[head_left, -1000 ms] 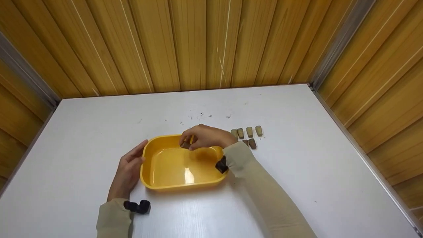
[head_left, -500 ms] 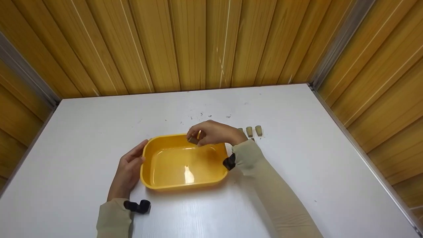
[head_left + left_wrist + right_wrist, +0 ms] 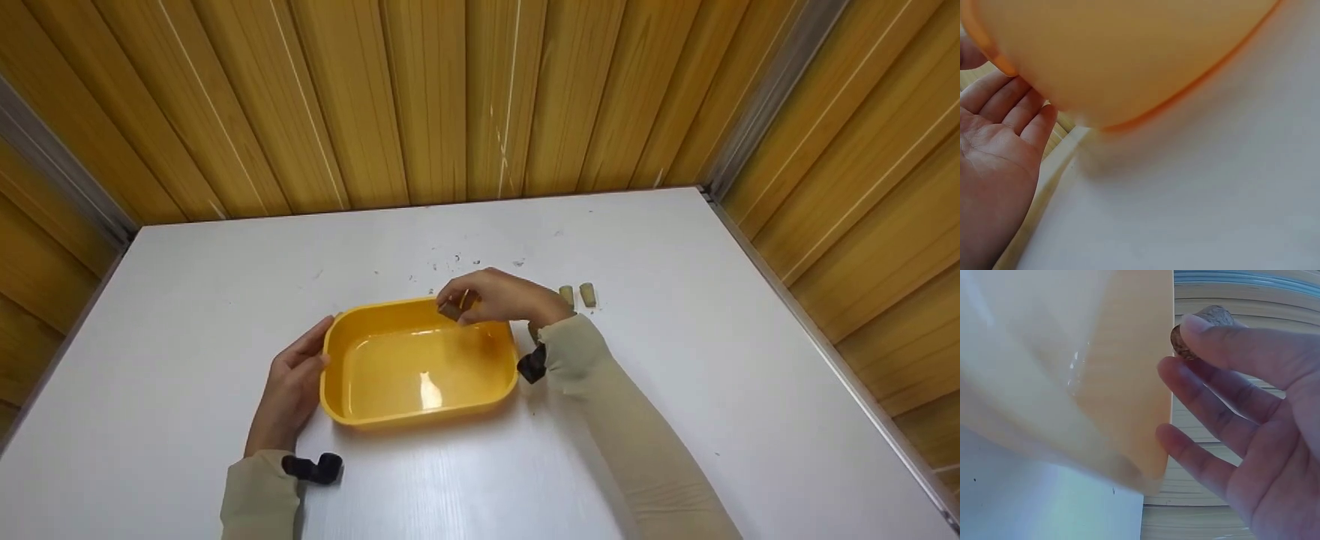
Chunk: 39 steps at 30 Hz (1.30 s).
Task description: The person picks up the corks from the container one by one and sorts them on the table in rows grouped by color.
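Observation:
A yellow plastic basin [image 3: 420,416] sits on the white table in front of me. My left hand [image 3: 292,382] rests against its left side, with fairly straight fingers [image 3: 1027,107] along the outer wall and the thumb at the rim. Above the basin's far right rim, my right hand [image 3: 502,295] pinches a small brown cork stopper [image 3: 1216,315] between thumb and fingers. Its other fingers [image 3: 1196,458] spread loosely beside the basin wall. Two pale tapered stoppers [image 3: 588,295] stand out beyond the right wrist, which hides others of the group.
The white table [image 3: 187,300] bears small dark crumbs [image 3: 457,259] behind the basin. Yellow wood-look panels [image 3: 435,97] rise along the back and both sides. A black wrist camera [image 3: 319,469] sits on the left sleeve, another on the right.
My right hand has moved right and away from me with the stopper, from over the basin's inside to its far rim. The left hand stays in place; the basin has turned slightly.

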Each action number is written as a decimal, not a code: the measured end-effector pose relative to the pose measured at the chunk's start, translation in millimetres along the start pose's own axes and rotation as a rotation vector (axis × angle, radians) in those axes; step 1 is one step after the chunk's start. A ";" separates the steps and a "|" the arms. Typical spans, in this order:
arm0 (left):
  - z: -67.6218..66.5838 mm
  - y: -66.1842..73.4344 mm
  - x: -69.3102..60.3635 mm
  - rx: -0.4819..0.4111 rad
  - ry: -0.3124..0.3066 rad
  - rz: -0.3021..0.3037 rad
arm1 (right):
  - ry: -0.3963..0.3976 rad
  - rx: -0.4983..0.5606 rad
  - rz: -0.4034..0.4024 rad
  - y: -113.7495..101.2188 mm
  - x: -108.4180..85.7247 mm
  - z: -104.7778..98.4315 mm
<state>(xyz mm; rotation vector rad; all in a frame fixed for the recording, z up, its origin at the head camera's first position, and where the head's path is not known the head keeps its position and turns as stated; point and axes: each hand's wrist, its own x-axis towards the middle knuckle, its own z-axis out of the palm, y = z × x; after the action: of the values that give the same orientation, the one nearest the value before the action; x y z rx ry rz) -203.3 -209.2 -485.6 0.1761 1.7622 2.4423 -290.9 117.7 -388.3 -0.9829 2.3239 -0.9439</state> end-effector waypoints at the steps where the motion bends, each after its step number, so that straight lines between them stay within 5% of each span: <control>1: 0.1 0.1 0.1 0.000 -0.001 -0.002 | 0.006 0.000 0.000 1.0 -1.1 -0.6; 16: -0.4 -1.5 1.9 -0.028 0.009 0.011 | 0.141 0.118 0.035 19.7 -31.3 -15.9; 22: 1.2 -1.2 2.0 -0.006 0.027 0.002 | 0.235 0.100 0.087 30.6 -51.2 -21.1; 31: 0.5 -0.5 1.1 -0.001 0.015 0.002 | 0.348 0.076 0.058 56.1 -77.5 -26.3; 39: 0.1 -1.2 1.0 -0.018 -0.007 0.015 | 0.377 0.094 0.098 74.4 -102.6 -26.4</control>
<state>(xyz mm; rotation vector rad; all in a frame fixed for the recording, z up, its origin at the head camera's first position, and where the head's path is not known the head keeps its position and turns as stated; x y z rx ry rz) -204.3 -208.6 -486.7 0.1965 1.7419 2.4633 -273.9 243.9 -411.8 -0.6919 2.5739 -1.2757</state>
